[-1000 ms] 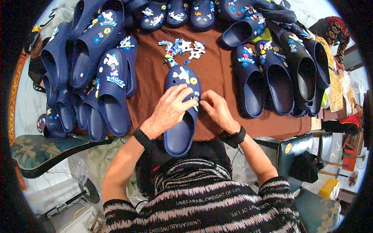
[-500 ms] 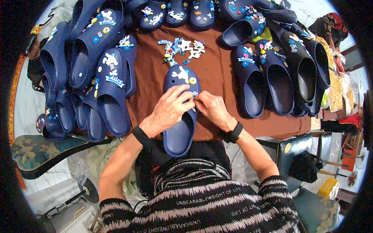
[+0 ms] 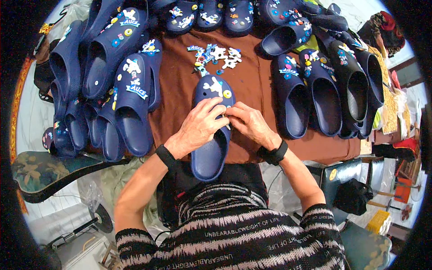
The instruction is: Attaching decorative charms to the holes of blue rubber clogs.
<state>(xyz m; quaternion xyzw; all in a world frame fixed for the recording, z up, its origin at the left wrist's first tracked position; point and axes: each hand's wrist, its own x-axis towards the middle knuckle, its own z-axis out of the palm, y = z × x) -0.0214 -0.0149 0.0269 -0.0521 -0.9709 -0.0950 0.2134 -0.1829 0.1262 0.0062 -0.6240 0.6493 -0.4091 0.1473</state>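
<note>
A navy blue clog (image 3: 210, 155) lies toe-away on the brown tablecloth (image 3: 252, 85) in front of me, with a white figure charm and a yellow round charm on its toe. My left hand (image 3: 196, 127) grips its upper from the left. My right hand (image 3: 250, 123) meets it at the clog's right side, fingertips pinched on a small piece I cannot make out. A pile of loose white and blue charms (image 3: 215, 55) sits just beyond the clog's toe.
Several navy clogs with charms are heaped at the left (image 3: 112, 85), more stand in a row at the right (image 3: 315, 90) and along the far edge (image 3: 211, 15). A green patterned chair seat (image 3: 45, 168) is at lower left. Bags and boxes crowd the floor at right.
Both hands stay on the clog; the fingers have shifted slightly at the clog's right edge. The clog has not moved.
</note>
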